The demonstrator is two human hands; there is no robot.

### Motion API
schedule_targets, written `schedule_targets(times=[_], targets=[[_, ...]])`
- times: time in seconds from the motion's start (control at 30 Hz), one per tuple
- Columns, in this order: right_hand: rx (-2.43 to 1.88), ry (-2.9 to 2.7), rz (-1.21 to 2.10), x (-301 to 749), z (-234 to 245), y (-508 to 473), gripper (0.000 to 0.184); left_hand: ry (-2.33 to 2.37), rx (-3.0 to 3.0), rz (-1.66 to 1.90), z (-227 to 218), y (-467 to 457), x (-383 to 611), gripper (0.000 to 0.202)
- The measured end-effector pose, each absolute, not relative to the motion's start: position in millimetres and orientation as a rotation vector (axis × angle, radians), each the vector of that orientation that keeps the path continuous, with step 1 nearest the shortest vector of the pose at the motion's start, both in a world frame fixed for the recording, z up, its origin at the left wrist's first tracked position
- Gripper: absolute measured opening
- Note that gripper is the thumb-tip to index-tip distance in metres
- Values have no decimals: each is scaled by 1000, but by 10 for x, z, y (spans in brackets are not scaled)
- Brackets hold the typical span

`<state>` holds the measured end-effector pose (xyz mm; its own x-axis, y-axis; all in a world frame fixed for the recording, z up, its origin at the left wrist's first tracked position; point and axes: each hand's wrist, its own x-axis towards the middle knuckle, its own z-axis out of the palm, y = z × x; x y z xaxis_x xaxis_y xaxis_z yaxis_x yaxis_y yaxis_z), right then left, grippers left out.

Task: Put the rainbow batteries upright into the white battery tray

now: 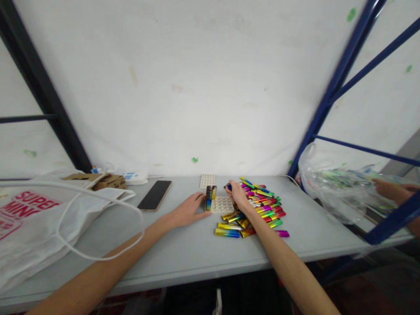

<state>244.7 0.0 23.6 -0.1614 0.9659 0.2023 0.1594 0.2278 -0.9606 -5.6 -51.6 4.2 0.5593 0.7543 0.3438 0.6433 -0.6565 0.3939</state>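
A cream tray [222, 205] with rows of round holes lies on the grey table. Along its left edge stands a row of shiny lighters [208, 199] with dark tops, and a gold lighter [214, 192] stands beside them. My left hand [189, 211] rests at the tray's left side, thumb and fingers apart, by the row. Over the tray's right side, my right hand [237, 194] is closed on a lighter [229, 187], whose dark blue end pokes out to the left. Right of the tray lies a heap of loose metallic lighters [267, 210] in many colours, partly hidden by my right forearm.
Behind the tray lies a second holed tray [207, 181]. A phone [155, 195] is at left, near a white plastic bag [75, 218], cardboard [110, 181] and a white cable [98, 259]. Blue shelf posts [323, 103] and a clear bag [334, 192] stand right; another person's hand [390, 190] is beyond.
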Motion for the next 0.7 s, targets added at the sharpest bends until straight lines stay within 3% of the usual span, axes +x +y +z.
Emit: schedule_targets(times=[0.17,0.47,0.7], targets=[[-1154,-1572,940,2458,231,-5,49,1179,2572,714,47,-521,-58,63],[-1053,-1657,837,2422,277,-75,74,1171,2584,717,38,-505,-58,63],[-921,-2028,221,2478,330,-123,41,1197,2584,698,28,-508,-58,64]])
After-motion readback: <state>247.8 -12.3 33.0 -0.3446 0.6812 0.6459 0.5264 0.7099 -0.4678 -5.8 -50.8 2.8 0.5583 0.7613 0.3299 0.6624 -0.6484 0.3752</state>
